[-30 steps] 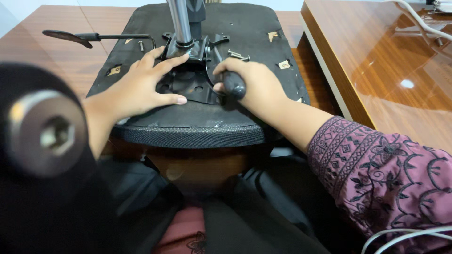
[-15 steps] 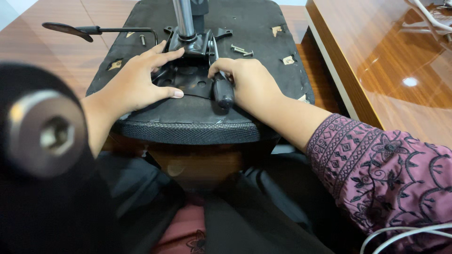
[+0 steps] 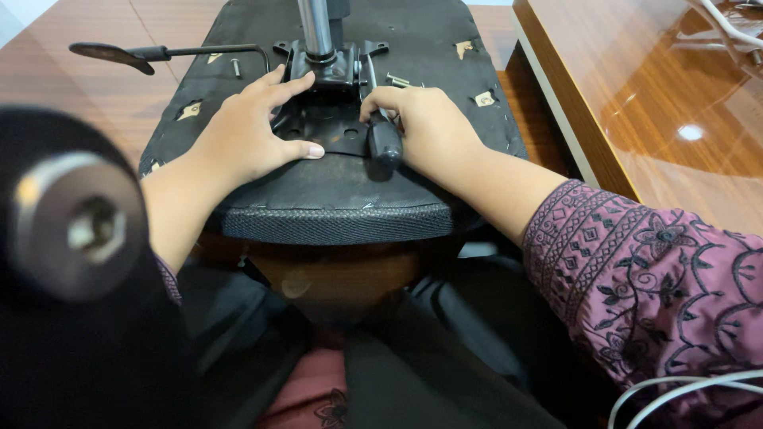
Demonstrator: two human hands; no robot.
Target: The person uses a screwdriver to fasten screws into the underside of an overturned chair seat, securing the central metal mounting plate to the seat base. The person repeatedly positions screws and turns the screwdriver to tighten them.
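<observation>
An upturned black office chair seat (image 3: 334, 199) lies in front of me, underside up. A black metal mechanism plate (image 3: 326, 119) with a chrome gas cylinder (image 3: 316, 28) sits at its middle. My left hand (image 3: 246, 131) rests flat on the seat, fingers spread against the plate's left side. My right hand (image 3: 425, 127) grips a black-handled screwdriver (image 3: 384, 141) whose shaft runs up along the plate's right edge. A loose bolt (image 3: 397, 79) lies just beyond my right hand.
A black lever with a paddle end (image 3: 119, 56) sticks out at the seat's left. A glossy wooden table (image 3: 675, 103) stands at the right. A large black caster wheel with a metal hub (image 3: 75, 222) blocks the near left. Wooden floor (image 3: 71, 95) lies at the left.
My right hand with the screwdriver has shifted up and closer to the mechanism plate. My left hand keeps its place on the plate's left side.
</observation>
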